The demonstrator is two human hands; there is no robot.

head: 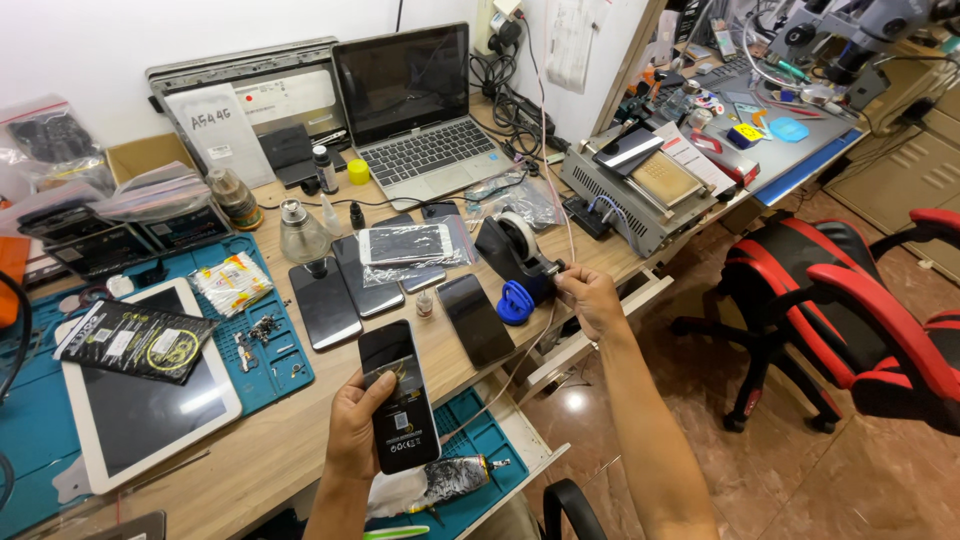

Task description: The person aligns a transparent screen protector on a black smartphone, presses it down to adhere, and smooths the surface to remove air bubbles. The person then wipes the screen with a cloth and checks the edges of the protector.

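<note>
I see the black smartphone [399, 410] held low over the tabletop [290, 440] edge, my left hand [357, 425] clenched around its lower half, thumb on the glass. My right hand [590, 297] pinches the tape end at the black tape dispenser [520, 258], fingers [566, 283] closed on it. Beside the dispenser lie a blue tape roll [514, 301] and several dark phones [325, 302]; a white tablet [140, 405] lies farther left.

The white tablet [140, 400] is partly covered by a black packet [135, 340] — its left corner hidden.
</note>
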